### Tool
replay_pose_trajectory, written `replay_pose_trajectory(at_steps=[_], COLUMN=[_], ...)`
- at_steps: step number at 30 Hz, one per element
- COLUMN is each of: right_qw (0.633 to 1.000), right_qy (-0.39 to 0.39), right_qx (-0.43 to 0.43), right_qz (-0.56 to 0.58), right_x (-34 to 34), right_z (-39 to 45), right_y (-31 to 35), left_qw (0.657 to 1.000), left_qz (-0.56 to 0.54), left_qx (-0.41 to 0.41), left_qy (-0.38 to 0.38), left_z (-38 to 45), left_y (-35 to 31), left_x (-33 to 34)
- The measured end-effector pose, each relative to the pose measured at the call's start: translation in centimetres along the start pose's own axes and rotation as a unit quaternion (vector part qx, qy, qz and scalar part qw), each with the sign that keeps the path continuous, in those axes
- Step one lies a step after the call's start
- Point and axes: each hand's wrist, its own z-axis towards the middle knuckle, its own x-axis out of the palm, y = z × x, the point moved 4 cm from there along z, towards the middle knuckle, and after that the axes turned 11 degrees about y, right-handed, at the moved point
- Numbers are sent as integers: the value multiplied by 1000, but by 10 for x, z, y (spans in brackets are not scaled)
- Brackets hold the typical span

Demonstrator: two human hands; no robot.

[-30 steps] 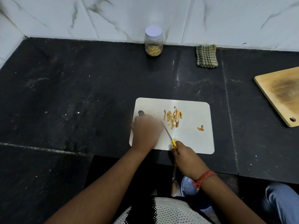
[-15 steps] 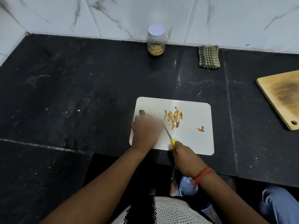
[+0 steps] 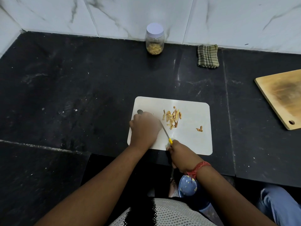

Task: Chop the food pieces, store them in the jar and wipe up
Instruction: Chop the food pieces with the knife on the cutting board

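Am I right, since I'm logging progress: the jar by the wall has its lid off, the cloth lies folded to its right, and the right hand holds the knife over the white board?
Not quite. The head view shows the jar with its lid on, not off. The rest stands: the cloth lies folded to its right, and the right hand holds the knife over the white board.

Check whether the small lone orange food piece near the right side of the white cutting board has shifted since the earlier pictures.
No. The lone orange food piece sits in the same spot on the white cutting board, equally right of the chopped pile.
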Motion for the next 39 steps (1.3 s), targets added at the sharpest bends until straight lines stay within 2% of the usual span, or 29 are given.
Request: replay_pose_trajectory(at_steps=[3, 5, 7, 9, 11, 18, 28, 39], right_qw=[998, 998, 999, 994, 986, 977, 979, 985], right_qy=[25, 22, -31, -102, -135, -118, -112, -78], right_qx=[13, 9, -10, -35, -46, -20, 13, -25], right_qz=[61, 64, 42, -28, -87, -177, -171, -149], right_x=[-4, -5, -9, -13, -12, -2, 3, 0], right_z=[-3, -5, -5, -3, 0, 13, 13, 13], right_y=[-3, -2, 0, 3, 3, 3, 6, 6], left_qw=[1000, 1000, 1000, 1000, 999, 1000, 998, 998], left_qz=[-4, -13, -22, -28, -34, -23, -25, -13], left_qx=[0, -3, -3, 0, -3, -13, -56, -57], left_qy=[-6, -5, -4, -8, -9, -7, -22, -12], left_z=[-1, -2, -2, -2, -2, -2, -5, -6], left_y=[-2, -1, -2, -2, -2, -4, -6, -9], left_x=[0, 0, -1, -1, -2, -1, -1, -1])
